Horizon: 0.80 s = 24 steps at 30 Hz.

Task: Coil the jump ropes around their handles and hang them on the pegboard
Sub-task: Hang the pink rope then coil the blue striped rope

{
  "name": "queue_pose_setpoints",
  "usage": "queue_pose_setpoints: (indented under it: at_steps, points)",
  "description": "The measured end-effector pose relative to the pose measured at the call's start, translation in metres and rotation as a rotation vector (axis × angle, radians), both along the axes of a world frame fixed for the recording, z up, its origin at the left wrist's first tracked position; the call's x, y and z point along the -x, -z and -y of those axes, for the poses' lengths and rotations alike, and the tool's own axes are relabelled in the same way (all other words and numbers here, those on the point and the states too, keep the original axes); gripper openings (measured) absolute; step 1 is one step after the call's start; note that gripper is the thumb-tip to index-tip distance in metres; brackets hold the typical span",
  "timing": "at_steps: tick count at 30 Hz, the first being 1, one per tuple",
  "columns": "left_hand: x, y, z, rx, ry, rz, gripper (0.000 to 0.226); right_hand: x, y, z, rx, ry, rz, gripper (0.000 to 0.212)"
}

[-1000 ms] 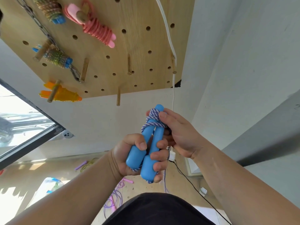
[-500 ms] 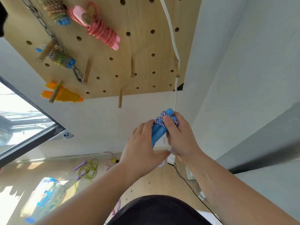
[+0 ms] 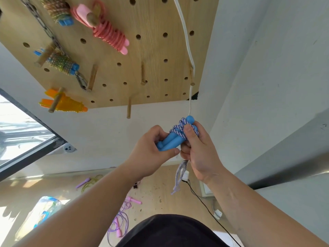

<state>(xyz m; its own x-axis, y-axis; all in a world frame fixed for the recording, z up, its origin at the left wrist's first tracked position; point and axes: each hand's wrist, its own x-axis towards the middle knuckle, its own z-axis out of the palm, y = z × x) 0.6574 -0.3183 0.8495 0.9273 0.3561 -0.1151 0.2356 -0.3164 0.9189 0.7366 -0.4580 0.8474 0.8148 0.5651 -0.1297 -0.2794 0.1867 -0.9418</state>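
Observation:
Both my hands hold a jump rope with two blue handles [image 3: 171, 140] side by side below the wooden pegboard [image 3: 151, 56]. My left hand [image 3: 151, 150] grips the lower ends of the handles. My right hand [image 3: 197, 150] grips their upper part, thumb pressing the blue-and-white rope coil [image 3: 179, 130] wound there. A loose length of the rope [image 3: 179, 173] hangs below my right hand. Coiled ropes hang on pegs: a pink one [image 3: 108, 35], an orange one [image 3: 65, 104] and two multicoloured ones [image 3: 61, 62].
Bare wooden pegs [image 3: 128, 108] stick out of the board's lower part. A white cable [image 3: 187, 41] runs down the board's right side. On the floor lie a purple-pink rope [image 3: 121, 218], a yellow-green rope [image 3: 89, 182], a clear plastic box [image 3: 41, 213] and a black cable [image 3: 210, 213].
The hands raised the handles and tilted them toward the board. My left hand turned over, back toward me, still round the lower ends. The view shifted slightly.

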Motion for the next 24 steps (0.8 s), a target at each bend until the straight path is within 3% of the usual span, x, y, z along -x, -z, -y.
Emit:
queue_pose_setpoints:
  at_steps: [4,8,11,14,21,23,24]
  points:
    - [-0.002,0.001,0.002,0.043,-0.047,-0.003,0.031,-0.004,0.0,0.007,0.077,-0.055,0.105,0.027]
    - [-0.002,-0.001,-0.005,0.192,-0.086,-0.044,0.027,-0.013,0.0,0.021,0.234,-0.115,0.335,0.031]
    - [0.001,-0.003,-0.005,0.367,-0.101,-0.073,0.024,-0.02,-0.002,0.033,0.429,-0.166,0.55,0.03]
    - [0.002,-0.01,-0.004,0.626,-0.149,-0.055,0.029,-0.018,-0.001,0.045,0.558,-0.179,0.639,0.031]
    - [0.011,-0.01,-0.007,0.895,0.268,-0.104,0.032,-0.022,0.006,0.062,0.701,-0.313,0.927,0.029]
    - [0.011,-0.014,-0.013,0.83,0.408,-0.147,0.038,-0.033,0.006,0.061,0.869,-0.483,0.986,0.031]
    - [0.011,-0.017,-0.016,0.716,0.467,-0.175,0.036,-0.04,0.004,0.059,0.951,-0.584,0.984,0.021]
